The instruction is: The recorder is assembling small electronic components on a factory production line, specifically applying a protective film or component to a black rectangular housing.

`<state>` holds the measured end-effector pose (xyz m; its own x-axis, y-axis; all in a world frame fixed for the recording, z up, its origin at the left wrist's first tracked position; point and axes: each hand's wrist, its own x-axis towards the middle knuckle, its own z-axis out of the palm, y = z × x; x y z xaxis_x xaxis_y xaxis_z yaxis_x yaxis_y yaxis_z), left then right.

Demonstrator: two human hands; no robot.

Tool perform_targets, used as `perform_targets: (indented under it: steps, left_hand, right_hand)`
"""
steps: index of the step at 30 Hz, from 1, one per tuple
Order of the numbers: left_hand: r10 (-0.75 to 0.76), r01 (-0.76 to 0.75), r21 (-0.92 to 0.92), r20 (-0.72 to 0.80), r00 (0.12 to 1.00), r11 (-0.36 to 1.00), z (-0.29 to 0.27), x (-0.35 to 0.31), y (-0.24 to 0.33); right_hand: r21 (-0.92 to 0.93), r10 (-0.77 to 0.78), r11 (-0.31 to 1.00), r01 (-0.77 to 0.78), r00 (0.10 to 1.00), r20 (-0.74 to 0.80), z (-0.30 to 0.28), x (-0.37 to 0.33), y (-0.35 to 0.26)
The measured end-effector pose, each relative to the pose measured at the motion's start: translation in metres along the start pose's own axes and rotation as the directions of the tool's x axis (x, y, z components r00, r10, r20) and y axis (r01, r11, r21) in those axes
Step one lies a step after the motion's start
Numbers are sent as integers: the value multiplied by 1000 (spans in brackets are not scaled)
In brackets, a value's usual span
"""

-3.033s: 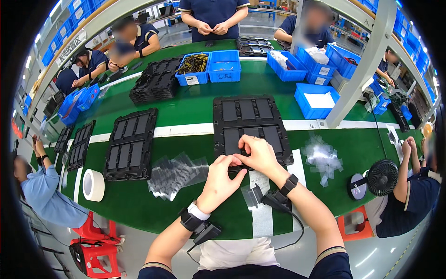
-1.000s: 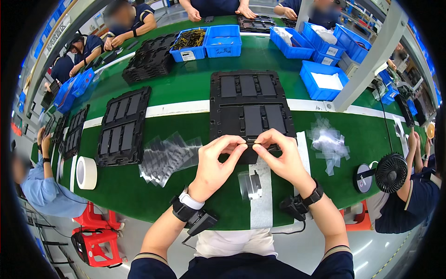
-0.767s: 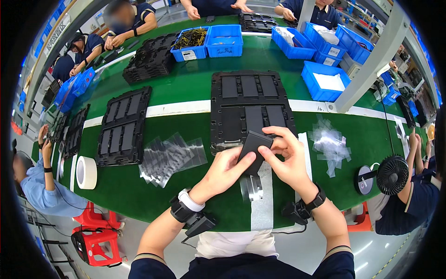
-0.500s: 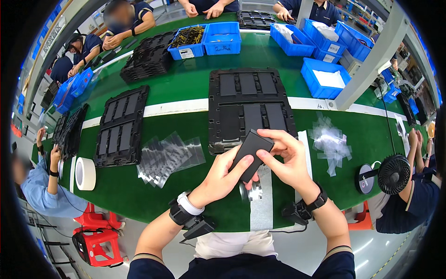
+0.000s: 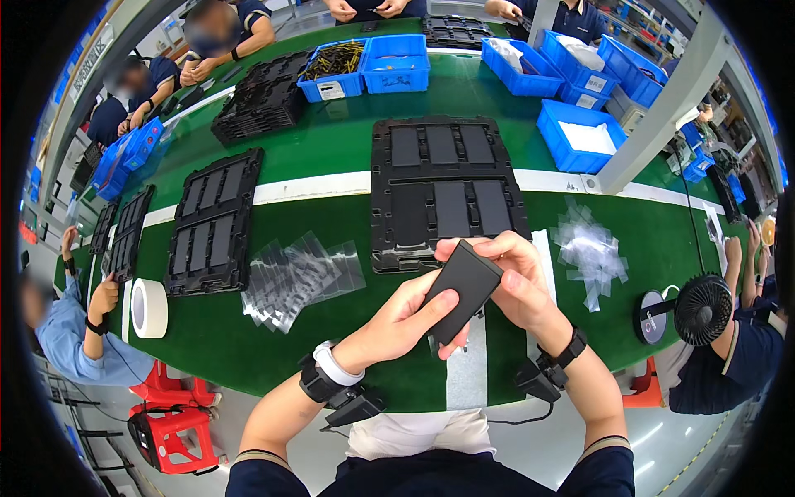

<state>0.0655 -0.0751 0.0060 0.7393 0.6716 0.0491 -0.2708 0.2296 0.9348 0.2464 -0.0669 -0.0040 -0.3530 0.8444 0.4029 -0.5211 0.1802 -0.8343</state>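
Before the tray [image 5: 399, 176], one black block [image 5: 468, 288] in hand

Just on the near side of the tray, toward its right half, the block slants across a white strip [image 5: 467, 377] that runs toward the person. The left hand [image 5: 394, 326] holds it, thumb flat on its upper face and fingers underneath. The right hand [image 5: 532, 290] cups the block's far right end, fingers curled and narrow; I cannot tell whether they close firmly on it. Grey panels [image 5: 451, 209] sit in the tray, three in its far row and two in its near row. Left of the tray lie clear films [image 5: 306, 280], then a second tray [image 5: 215, 222] and, nearer the person, a tape roll [image 5: 159, 310]. Right of the tray are a film heap [image 5: 590, 253], a fan [image 5: 702, 308] and a blue bin [image 5: 565, 157]. Beyond the tray, to its left, a rod bin [image 5: 354, 86] stands beside a tray stack [image 5: 261, 98]
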Motion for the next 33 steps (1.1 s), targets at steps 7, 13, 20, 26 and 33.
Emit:
perform_targets:
  steps: [7, 13, 20, 26, 33]
  left_hand:
    - [-45, 48, -36, 71, 996, 998, 2, 1, -1]
    - [145, -26, 774, -86, 986, 632, -9, 6, 1]
    - [75, 43, 927, -76, 994, 371, -2, 0, -5]
    - [8, 30, 864, -40, 999, 503, 5, -1, -5]
    - [-102, 81, 912, -43, 994, 402, 6, -2, -2]
  right_hand:
    - [-70, 59, 995, -63, 996, -70, 4, -5, -2]
    - [-549, 90, 830, -97, 995, -41, 10, -33, -74]
    - [-992, 351, 125, 23, 934, 65, 27, -73, -57]
    - [-994, 336, 111, -17, 941, 21, 16, -87, -52]
    - [-983, 258, 173, 64, 960, 108, 8, -95, -40]
